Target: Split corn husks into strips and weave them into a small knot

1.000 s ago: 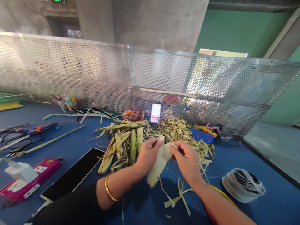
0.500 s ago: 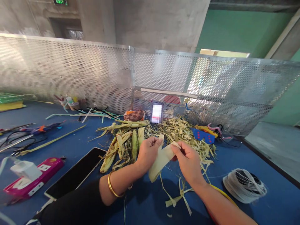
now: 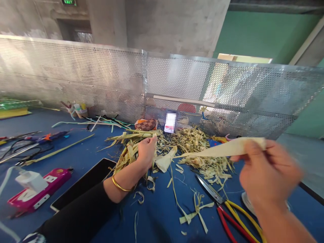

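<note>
Two hands over the blue table (image 3: pixel 83 157). Right hand (image 3: pixel 270 172), blurred, thumb and fingers closed, pinches a long pale husk strip (image 3: pixel 222 148) above the surface's right side. Left hand (image 3: pixel 144 153), fingertips together by the husk pile (image 3: pixel 129 152) toward the far edge, grips what looks like a pale sliver (image 3: pixel 155 135), mostly hidden. Progress, judged: partway; one knotted husk piece (image 3: pixel 196 210) lies toward the near edge beside the scissors (image 3: pixel 218 197); plenty of husk left unworked.
</note>
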Demonstrator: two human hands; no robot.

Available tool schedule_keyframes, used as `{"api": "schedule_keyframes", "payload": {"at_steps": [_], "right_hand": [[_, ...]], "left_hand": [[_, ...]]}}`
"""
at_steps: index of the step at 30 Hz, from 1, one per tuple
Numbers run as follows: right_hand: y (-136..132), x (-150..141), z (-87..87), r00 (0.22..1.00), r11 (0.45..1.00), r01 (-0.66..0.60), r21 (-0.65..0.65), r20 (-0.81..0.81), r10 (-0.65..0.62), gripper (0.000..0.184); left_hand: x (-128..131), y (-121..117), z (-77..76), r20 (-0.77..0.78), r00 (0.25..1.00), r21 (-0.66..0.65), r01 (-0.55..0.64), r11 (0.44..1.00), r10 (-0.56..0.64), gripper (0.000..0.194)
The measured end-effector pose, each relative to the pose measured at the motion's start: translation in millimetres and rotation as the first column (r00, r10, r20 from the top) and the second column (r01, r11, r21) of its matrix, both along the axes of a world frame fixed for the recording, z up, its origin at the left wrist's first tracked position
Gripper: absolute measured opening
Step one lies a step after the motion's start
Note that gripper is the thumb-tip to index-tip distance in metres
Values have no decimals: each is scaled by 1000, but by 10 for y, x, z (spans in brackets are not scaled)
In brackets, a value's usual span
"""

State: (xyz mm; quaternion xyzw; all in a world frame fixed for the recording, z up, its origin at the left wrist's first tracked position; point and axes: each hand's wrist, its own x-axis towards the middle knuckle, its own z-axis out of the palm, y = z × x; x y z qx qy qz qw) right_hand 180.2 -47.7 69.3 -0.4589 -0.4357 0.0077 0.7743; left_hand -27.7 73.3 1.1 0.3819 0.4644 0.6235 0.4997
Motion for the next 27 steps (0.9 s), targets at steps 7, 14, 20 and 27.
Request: {"api": "schedule_keyframes", "payload": {"at_steps": [7, 14, 20, 27], "right_hand": [[157, 566, 199, 971, 985, 25, 168, -238, 16, 16], [583, 250, -353, 998, 998, 29, -62, -62, -33, 23], [561, -76, -550, 739, 941, -27, -336, 627, 246, 30], [70, -402, -246, 785, 695, -476, -539, 96, 612, 19]], "left_hand": [[-163, 71, 200, 116, 988, -12, -98, 995, 99, 28], [-4, -376, 442, 4, 934, -49, 356, 933, -356, 10], [106, -700, 499, -152, 864, 35, 490, 871, -480, 11], [216, -889, 426, -311, 811, 95, 546, 833, -496, 11]]}}
